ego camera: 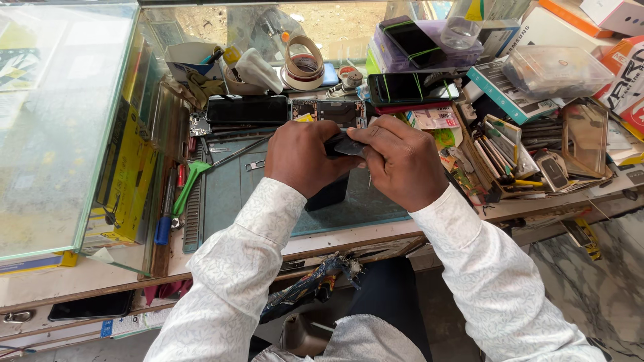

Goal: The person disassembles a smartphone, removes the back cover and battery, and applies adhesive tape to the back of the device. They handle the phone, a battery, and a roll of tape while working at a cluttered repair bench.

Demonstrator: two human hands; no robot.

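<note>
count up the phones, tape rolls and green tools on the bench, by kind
phones with rubber bands, on the pile at the back: 2
phones lying flat on the bench, screen dark: 1
opened phones showing their insides: 1
tape rolls: 1
green pry tools: 1
total: 6

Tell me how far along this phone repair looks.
Done: an opened phone lies with its insides exposed at the mat's far edge. In hand: left hand and right hand grip a small dark part. Left: that phone has no cover on.
</note>
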